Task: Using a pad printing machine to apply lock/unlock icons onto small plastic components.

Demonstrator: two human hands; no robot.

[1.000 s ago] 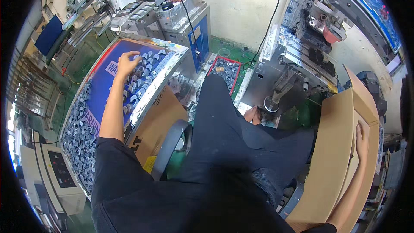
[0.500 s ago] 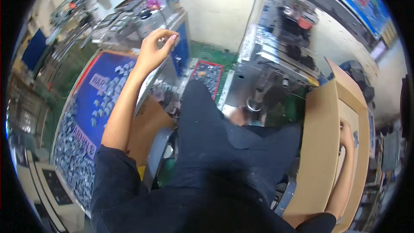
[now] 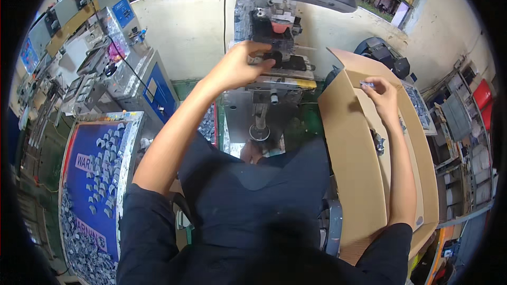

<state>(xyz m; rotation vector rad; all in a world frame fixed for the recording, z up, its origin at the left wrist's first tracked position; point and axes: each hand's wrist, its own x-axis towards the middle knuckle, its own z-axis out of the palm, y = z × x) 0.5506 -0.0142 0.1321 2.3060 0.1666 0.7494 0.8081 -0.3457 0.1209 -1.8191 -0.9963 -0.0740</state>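
Observation:
My left hand [image 3: 240, 66] is at the bench machine [image 3: 280, 37] ahead of me, thumb and forefinger apart beside its dark parts. I see nothing held between those fingers. Over the cardboard box [image 3: 351, 148] on my right, my right hand [image 3: 384, 97] pinches a small grey piece [image 3: 366, 84] between thumb and fingertips. Inside the box lie some small dark pieces [image 3: 379, 142], next to my right forearm.
To my left is a blue board [image 3: 79, 145] with curved grey pieces [image 3: 103, 169] spread over it and a dense heap [image 3: 90, 253] along its near part. A cabinet [image 3: 158, 87] stands beyond it. My foot [image 3: 251, 153] is below the machine.
The view has swung right. My left hand has moved from beside the cabinet to the machine. My right hand has come up from inside the box with a small grey piece.

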